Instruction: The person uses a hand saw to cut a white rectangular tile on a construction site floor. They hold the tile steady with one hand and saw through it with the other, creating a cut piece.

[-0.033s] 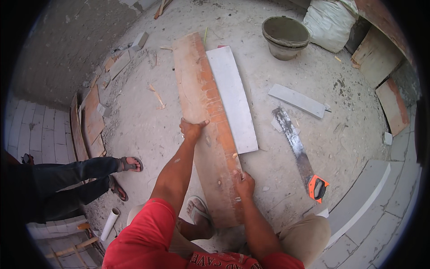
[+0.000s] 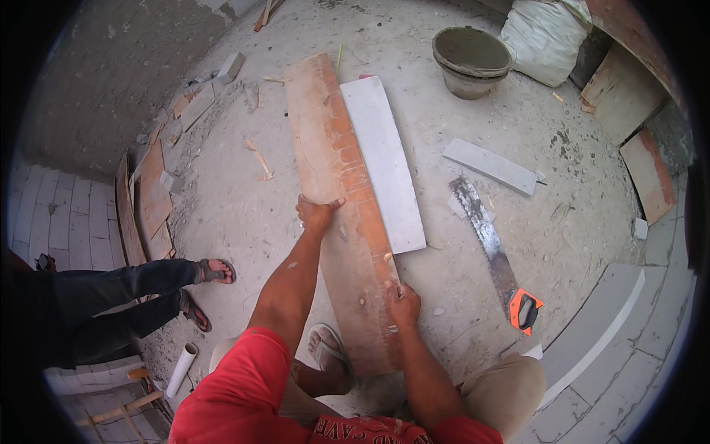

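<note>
A long, stained orange-brown wooden board [image 2: 333,148] lies lengthwise before me, its far end overlapping or beside a pale grey slab [image 2: 388,170]. My left hand [image 2: 316,212] grips the board's left edge around its middle, thumb over the top. Nearer to me, my right hand [image 2: 403,302] is closed on the board's right edge. To the right of the board, a handsaw [image 2: 488,251] with an orange and black handle rests on the floor, near a narrow grey block [image 2: 488,166].
A dirty bucket [image 2: 471,85] and white sack [image 2: 543,41] stand at the back right. Another person's legs [image 2: 129,285] in sandals are at the left, near loose boards [image 2: 154,200] and a white pipe [image 2: 181,370]. Grey blockwork [image 2: 614,355] curves along the right.
</note>
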A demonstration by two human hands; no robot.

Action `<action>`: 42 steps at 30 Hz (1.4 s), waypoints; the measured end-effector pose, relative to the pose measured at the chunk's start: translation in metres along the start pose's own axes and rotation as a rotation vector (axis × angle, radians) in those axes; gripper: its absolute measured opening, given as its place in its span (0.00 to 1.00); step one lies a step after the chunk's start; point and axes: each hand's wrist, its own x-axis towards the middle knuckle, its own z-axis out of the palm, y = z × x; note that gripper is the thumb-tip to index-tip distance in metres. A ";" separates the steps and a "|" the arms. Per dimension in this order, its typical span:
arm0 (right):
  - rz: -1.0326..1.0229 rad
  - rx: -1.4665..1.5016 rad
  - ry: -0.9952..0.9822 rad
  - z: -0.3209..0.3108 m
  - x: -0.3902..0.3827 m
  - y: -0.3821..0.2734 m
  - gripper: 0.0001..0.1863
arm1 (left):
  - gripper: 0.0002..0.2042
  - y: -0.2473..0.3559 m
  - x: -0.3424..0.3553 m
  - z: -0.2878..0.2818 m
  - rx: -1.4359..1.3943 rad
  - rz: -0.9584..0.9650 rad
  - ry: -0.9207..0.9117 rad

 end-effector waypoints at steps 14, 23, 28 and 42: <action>0.073 0.053 -0.077 -0.006 0.004 0.002 0.26 | 0.70 0.019 -0.009 0.002 0.155 -0.072 -0.081; 0.088 -0.010 -0.169 -0.009 0.006 -0.002 0.31 | 0.70 0.005 0.003 0.006 0.198 -0.055 -0.058; 0.145 0.000 -0.191 0.009 -0.005 -0.008 0.31 | 0.70 0.004 0.013 -0.005 0.199 -0.030 -0.082; 0.130 0.022 -0.184 -0.009 0.006 -0.007 0.32 | 0.74 0.001 0.012 0.006 0.205 -0.052 -0.064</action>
